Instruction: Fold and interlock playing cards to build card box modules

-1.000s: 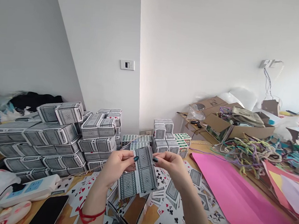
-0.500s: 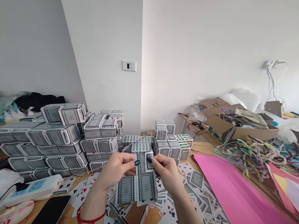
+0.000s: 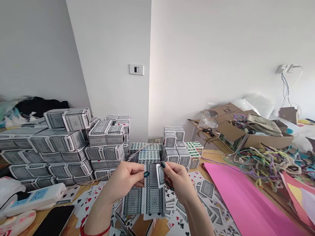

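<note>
Lower centre: left hand [image 3: 122, 180] pinches joined cards [image 3: 155, 201]; right hand [image 3: 178, 181] grips white-edged card [image 3: 159, 177] over them. Lining up likely needs steady fingers.

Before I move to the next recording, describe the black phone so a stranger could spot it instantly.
Start at the large stack of card-patterned blocks on the left. In front of it lies a white power strip, and just to its right, nearer the camera, is the phone. It is a flat, plain black slab, unlike the white strip and the printed playing cards beside it.
</note>
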Tool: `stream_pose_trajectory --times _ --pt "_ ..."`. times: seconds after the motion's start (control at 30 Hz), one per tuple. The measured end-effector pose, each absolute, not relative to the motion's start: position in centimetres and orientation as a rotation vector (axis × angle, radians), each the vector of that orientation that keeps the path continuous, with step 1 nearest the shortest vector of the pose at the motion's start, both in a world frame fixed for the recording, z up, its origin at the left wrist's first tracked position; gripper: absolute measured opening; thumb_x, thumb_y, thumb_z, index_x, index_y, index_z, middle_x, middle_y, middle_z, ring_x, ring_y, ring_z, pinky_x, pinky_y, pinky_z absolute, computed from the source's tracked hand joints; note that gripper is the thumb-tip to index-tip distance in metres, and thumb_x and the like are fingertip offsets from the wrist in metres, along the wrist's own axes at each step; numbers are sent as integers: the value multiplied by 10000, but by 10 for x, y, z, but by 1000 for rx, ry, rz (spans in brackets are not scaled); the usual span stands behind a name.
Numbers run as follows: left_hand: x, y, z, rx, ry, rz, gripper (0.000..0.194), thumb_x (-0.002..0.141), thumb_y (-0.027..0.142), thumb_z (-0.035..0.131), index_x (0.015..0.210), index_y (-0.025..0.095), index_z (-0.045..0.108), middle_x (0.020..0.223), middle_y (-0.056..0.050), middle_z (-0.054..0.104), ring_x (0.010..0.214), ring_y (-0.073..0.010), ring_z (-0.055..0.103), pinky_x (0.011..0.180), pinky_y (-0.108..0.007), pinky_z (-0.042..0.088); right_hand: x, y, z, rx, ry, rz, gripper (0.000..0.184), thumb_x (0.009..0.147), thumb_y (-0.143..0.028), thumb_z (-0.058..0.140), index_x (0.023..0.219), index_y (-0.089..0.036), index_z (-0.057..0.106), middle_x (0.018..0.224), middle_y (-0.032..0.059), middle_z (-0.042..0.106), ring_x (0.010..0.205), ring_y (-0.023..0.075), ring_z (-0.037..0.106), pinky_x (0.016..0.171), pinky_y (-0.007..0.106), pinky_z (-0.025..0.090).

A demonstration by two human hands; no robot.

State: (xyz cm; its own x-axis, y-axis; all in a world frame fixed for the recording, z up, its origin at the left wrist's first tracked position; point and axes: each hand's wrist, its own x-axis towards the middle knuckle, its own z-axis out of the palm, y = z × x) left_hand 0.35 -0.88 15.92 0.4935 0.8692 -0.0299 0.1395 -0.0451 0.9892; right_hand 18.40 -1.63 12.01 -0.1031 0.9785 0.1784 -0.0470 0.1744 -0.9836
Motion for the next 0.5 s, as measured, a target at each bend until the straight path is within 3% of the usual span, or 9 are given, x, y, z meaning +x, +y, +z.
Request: stream_pose_trajectory --times 0.23,0.4,0.5 --pt "6 -8 158 1509 953 778 235 733 289 593 899 176 715 777 -39 717 682 -182 644 667 -277 515 173 -18 119 -1108 -1390 706 420 806 -527 454 597 -166 503 554 -23 355 523 105 308 473 236 229" --pt "7 -8 156 1496 970 842 220 725 277 597 891 196 716 776 -35 720 682 -194 650 667 -292 515 180 -16 121 -1097 -1497 945 419 810 -538 435 583 -186 436 523 -43 298 483 91 258 439 231 187" --pt "8 -8 157 1500 974 860 201 720 283 595 850 195 720 769 -36 720 694 -206 652 660 -299 518 184 -15 119 -1093 -1575 920 409 822 -485 444 544 -196 362 520 -48 261 483 88 232 445 235 168"
